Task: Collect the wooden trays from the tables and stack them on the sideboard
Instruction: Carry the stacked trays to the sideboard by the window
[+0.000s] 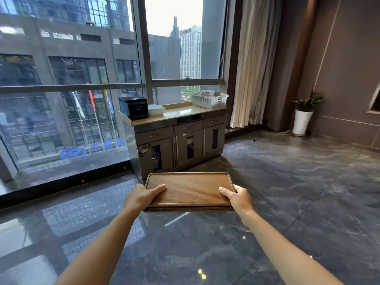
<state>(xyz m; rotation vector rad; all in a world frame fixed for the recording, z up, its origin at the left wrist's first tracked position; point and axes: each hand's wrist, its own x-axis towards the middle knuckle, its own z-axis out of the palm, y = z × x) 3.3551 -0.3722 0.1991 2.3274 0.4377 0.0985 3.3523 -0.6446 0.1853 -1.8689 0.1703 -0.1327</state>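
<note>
I hold a flat stack of dark wooden trays (190, 189) level in front of me, above the floor. My left hand (141, 197) grips its left edge with the thumb on top. My right hand (238, 197) grips the right edge the same way. At least two trays show at the near edge of the stack. Ahead, against the window, stands the sideboard (178, 138), with a bare stretch of light countertop (181, 113) in its middle. No tables are in view.
On the sideboard sit a black box-shaped appliance (134, 108) at the left, a white lidded dish (155, 110) beside it, and a white basket (208, 99) at the right. Beige curtains (253, 68) and a potted plant (303, 118) stand right of it. Glossy dark floor lies between.
</note>
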